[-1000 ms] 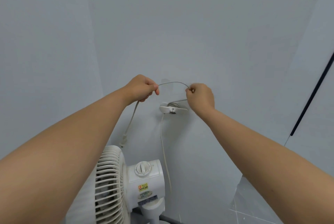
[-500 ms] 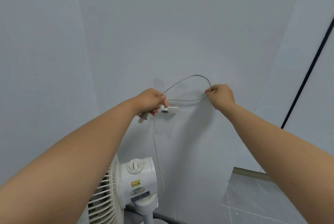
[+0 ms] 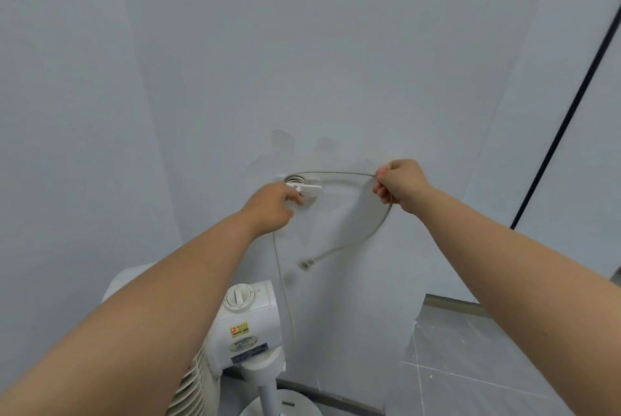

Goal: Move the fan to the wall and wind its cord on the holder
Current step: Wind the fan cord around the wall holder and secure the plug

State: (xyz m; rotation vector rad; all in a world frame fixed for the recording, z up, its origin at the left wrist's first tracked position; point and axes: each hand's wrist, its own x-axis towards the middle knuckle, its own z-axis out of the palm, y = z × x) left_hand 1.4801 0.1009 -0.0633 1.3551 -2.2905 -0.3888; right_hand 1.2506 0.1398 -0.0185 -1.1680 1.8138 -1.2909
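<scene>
A white cord holder (image 3: 311,189) is fixed to the wall (image 3: 302,46), with several turns of grey cord (image 3: 336,173) wound behind it. My left hand (image 3: 272,205) reaches to the holder, and its fingertips touch the holder's left end. To the right, my right hand (image 3: 398,185) pinches the cord. From that hand the free end curves down to the hanging plug (image 3: 305,263). Another strand (image 3: 281,281) runs from the holder down to the white fan (image 3: 250,321), which stands against the wall below my left arm.
The fan's grille (image 3: 195,388), pole (image 3: 267,392) and round base (image 3: 285,407) fill the bottom centre. Grey floor tiles (image 3: 470,368) and a baseboard (image 3: 450,302) lie at the lower right. A dark vertical strip (image 3: 571,96) runs down the right wall.
My left hand has let go of the cord and now touches the holder. The plug end now hangs from my right hand, which has moved further right and pulled the loop flatter.
</scene>
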